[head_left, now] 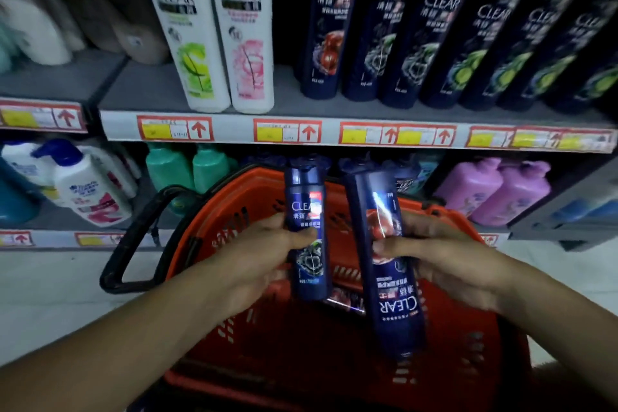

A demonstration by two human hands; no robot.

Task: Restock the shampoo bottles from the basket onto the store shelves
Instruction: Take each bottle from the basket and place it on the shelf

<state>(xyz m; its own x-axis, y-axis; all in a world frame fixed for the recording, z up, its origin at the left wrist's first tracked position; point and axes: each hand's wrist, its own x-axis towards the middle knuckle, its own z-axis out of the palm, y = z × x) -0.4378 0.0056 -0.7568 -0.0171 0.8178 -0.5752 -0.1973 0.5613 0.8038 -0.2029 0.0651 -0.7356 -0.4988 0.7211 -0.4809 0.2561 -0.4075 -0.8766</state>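
Note:
My left hand (264, 254) grips a small dark blue CLEAR shampoo bottle (306, 197), held upright with its cap up. My right hand (444, 261) grips a larger dark blue CLEAR bottle (394, 304), held upside down with its label inverted. Both bottles hang above the red basket (468, 361), which sits on the floor in front of the shelves. Another dark bottle (344, 301) lies inside the basket between my hands. The upper shelf (150, 90) carries a row of dark blue CLEAR bottles (394, 43) to the right.
Two white CLEAR bottles (214, 30) stand left of centre on the upper shelf. The lower shelf holds white pump bottles (87, 184), green bottles (187, 167) and purple bottles (495, 187). The basket's black handle (133, 237) hangs out to the left. Price tags (287, 131) line the shelf edge.

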